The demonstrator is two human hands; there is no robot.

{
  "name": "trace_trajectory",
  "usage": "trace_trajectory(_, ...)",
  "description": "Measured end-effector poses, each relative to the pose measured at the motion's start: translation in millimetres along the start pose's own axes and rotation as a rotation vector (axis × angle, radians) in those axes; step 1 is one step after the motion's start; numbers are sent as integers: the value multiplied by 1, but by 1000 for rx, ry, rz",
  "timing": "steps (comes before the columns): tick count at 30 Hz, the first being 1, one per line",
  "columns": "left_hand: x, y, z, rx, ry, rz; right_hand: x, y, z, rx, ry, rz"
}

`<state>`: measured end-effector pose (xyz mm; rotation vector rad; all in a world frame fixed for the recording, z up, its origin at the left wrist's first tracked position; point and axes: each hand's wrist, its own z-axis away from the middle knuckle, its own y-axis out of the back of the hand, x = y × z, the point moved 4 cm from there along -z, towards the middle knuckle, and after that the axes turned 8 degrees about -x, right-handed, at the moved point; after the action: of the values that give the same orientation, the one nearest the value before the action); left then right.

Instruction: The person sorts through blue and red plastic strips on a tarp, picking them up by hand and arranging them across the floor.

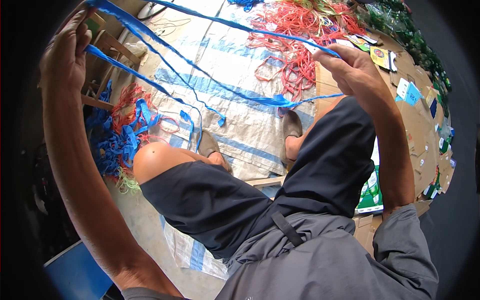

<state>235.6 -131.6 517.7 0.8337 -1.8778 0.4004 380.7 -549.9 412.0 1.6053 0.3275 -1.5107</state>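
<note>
Blue strips (210,77), of cloth or plastic, stretch across the view between my raised hands. My left hand (66,56), at the upper left, pinches several of them at its fingertips. Over my right knee, my right hand (350,69) grips a strand between thumb and fingers. One taut upper strip (240,26) runs from the top edge to that hand. A lower strand sags in the middle, where it bunches into a flatter piece (279,101), then rises to below my right hand. Loose ends (221,119) dangle above my feet.
A tangle of blue strips (131,131) and red cords lies by my left knee. More red cords (288,37) spread at the top over a striped woven plastic sheet (228,60). Flattened cardboard (416,123) lies at right, green bottles (405,30) beyond. Wooden furniture (116,48) stands at left.
</note>
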Motion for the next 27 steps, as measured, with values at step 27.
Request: trace_trajectory(27, 7, -75, 102, -328, 279, 218, -9, -121, 14, -132, 460, 207)
